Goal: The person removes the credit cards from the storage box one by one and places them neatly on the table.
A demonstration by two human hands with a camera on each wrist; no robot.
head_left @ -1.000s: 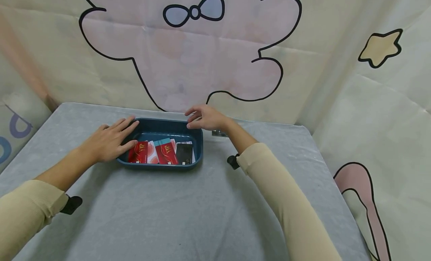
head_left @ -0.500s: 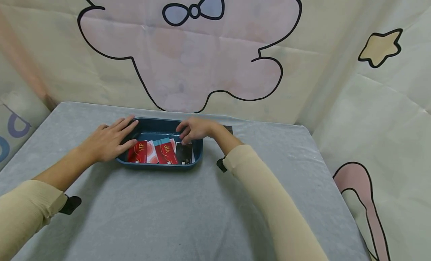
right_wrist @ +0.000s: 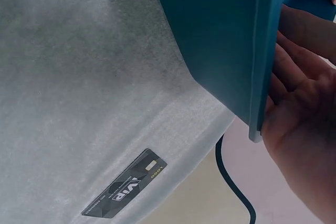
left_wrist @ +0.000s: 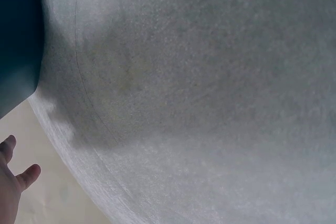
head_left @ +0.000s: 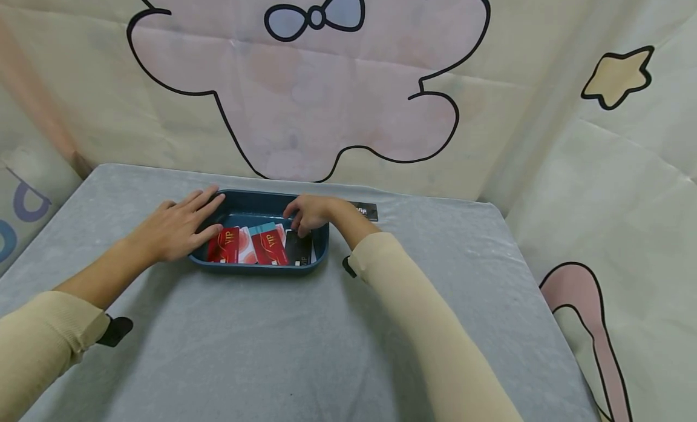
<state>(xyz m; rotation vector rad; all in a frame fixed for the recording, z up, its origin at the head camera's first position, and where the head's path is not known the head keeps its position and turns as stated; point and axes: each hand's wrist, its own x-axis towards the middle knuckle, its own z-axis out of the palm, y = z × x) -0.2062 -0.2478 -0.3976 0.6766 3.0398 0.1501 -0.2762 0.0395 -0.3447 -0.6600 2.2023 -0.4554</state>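
Note:
In the head view my left hand [head_left: 174, 228] rests flat over the left end of a dark blue plastic bin [head_left: 258, 270], fingers spread along its rim. My right hand [head_left: 313, 213] reaches over the bin's right end, its fingers loosely bent and apart. A fingertip is right at the top of a black card [head_left: 298, 249], which stands in the bin's right part. Left of that card are a red VIP card [head_left: 269, 248], a white card with pink circles [head_left: 247, 246] and another red card [head_left: 223, 246]. The right wrist view shows the right fingers [right_wrist: 299, 66] inside the bin wall.
A black VIP card [right_wrist: 126, 184] lies on the grey cloth right of the bin, partly behind the right forearm in the head view. The cloth-covered table [head_left: 261, 349] runs back to a printed curtain [head_left: 370, 107].
My right hand has moved left and down from the bin's back right corner to the black card inside it. The left hand stays on the rim.

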